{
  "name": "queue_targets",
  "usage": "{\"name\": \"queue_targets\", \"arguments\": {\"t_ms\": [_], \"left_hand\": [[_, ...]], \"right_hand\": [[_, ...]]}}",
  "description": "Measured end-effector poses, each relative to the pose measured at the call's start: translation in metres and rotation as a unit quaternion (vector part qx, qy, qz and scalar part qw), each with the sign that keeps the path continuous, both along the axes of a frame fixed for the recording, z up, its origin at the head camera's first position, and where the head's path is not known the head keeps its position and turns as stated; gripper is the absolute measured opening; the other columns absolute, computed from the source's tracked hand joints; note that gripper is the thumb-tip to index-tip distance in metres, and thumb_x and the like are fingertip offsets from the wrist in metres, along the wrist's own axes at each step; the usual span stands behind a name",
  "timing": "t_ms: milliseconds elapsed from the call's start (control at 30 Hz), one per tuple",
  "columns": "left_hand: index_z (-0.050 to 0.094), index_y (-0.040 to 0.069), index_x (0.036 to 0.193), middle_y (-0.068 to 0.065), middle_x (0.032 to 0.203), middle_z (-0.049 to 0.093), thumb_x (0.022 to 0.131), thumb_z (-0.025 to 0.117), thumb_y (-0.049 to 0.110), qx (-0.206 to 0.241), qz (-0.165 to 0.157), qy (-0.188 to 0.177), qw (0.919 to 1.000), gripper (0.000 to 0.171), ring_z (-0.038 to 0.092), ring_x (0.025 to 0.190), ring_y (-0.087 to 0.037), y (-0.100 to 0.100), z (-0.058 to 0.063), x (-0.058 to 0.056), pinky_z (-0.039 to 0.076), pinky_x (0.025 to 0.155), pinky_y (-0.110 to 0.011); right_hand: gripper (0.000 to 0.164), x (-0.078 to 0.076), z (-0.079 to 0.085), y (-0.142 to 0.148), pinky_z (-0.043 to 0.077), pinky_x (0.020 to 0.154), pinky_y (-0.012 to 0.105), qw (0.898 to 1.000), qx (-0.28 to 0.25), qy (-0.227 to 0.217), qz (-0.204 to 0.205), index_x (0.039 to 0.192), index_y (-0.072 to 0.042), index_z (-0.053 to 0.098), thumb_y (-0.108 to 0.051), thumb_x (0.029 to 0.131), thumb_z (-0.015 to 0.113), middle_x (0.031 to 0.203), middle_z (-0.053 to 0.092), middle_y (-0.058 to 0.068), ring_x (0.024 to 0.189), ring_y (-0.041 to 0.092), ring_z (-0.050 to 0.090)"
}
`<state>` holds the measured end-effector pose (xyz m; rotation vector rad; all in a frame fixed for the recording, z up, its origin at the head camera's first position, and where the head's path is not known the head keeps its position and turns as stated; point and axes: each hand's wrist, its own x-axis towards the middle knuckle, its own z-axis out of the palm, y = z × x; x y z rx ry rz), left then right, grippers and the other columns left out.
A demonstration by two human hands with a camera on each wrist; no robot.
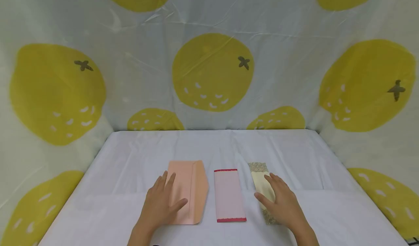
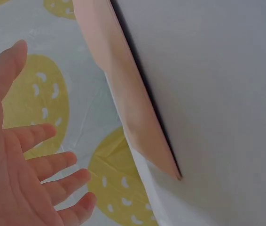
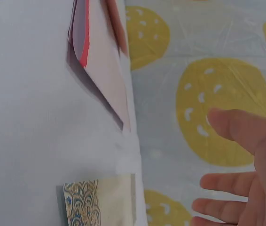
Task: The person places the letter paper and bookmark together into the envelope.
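A peach-pink envelope (image 1: pixel 181 191) lies on the left, its pointed flap facing right. My left hand (image 1: pixel 160 202) hovers by its left side, overlapping it in the head view, with fingers spread and nothing held. In the left wrist view that hand stands apart from the envelope (image 2: pixel 137 113). In the middle lies a pale pink folded paper (image 1: pixel 229 195) with red bands at both ends, its layers gaping in the right wrist view. My right hand (image 1: pixel 283 202) hangs over a narrow cream card (image 1: pixel 261 180) with patterned ends, partly hiding it. Its fingers are extended and hold nothing.
All three paper pieces lie side by side on a white-covered table (image 1: pixel 209 148). A white cloth (image 1: pixel 281 64) printed with yellow lemons hangs behind the table and along both sides. The table's far edge meets this cloth.
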<state>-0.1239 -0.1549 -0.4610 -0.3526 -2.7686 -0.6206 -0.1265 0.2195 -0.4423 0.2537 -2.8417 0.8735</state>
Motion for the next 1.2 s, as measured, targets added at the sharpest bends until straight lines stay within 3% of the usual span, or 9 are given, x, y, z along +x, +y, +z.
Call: {"name": "queue_targets", "arguments": {"t_ms": [200,433,700,833,1000,1200], "left_hand": [[0.045,0.0,0.142,-0.031,0.144,0.039,0.086,0.067,0.048,-0.003,-0.006,-0.059,0.9982,0.077,0.039,0.128,-0.053,0.009,0.002,-0.002,0.036,0.096,-0.065],[0.047,-0.002,0.139,-0.034,0.141,0.041,0.085,0.071,0.041,-0.013,0.002,-0.087,0.9961,0.073,0.039,0.125,-0.056,0.022,0.004,-0.009,0.037,0.094,-0.066],[0.04,-0.005,0.143,-0.046,0.139,0.03,0.085,0.069,0.04,0.015,0.078,-0.15,0.9855,0.079,0.027,0.128,-0.064,0.036,0.001,-0.017,0.027,0.095,-0.074],[0.039,-0.007,0.143,-0.048,0.138,0.028,0.084,0.071,0.037,0.031,0.089,-0.15,0.9841,0.08,0.027,0.128,-0.065,0.037,-0.003,-0.019,0.032,0.092,-0.073],[0.039,-0.007,0.142,-0.048,0.138,0.027,0.083,0.073,0.034,0.044,0.096,-0.155,0.9823,0.08,0.028,0.128,-0.063,0.04,-0.003,-0.019,0.033,0.091,-0.073],[0.04,-0.008,0.141,-0.048,0.138,0.028,0.082,0.074,0.033,0.05,0.097,-0.158,0.9814,0.08,0.029,0.128,-0.062,0.04,-0.001,-0.019,0.034,0.092,-0.072]], "right_hand": [[0.064,-0.006,-0.001,-0.02,0.032,0.101,0.063,0.998,-0.047,-0.028,0.023,0.138,-0.002,0.051,-0.045,0.091,0.064,0.145,0.044,0.021,0.134,0.041,0.037],[0.056,-0.017,-0.003,-0.066,0.033,0.106,0.053,0.991,-0.093,-0.073,0.067,0.135,-0.004,0.055,-0.037,0.09,0.067,0.139,0.052,0.01,0.133,0.032,0.042],[0.048,-0.027,-0.013,-0.114,0.044,0.096,0.051,0.984,-0.112,-0.077,0.115,0.126,0.002,0.059,-0.028,0.089,0.068,0.124,0.061,0.015,0.115,0.034,0.056],[0.046,-0.033,-0.019,-0.127,0.048,0.09,0.048,0.982,-0.115,-0.083,0.121,0.124,0.005,0.059,-0.025,0.09,0.066,0.115,0.063,0.016,0.104,0.031,0.06],[0.043,-0.037,-0.022,-0.138,0.05,0.078,0.038,0.982,-0.118,-0.098,0.106,0.12,0.006,0.06,-0.023,0.089,0.066,0.098,0.061,0.006,0.087,0.019,0.057],[0.042,-0.04,-0.024,-0.147,0.048,0.072,0.033,0.982,-0.126,-0.106,0.092,0.119,0.008,0.06,-0.02,0.089,0.064,0.087,0.058,0.001,0.079,0.015,0.053]]}}
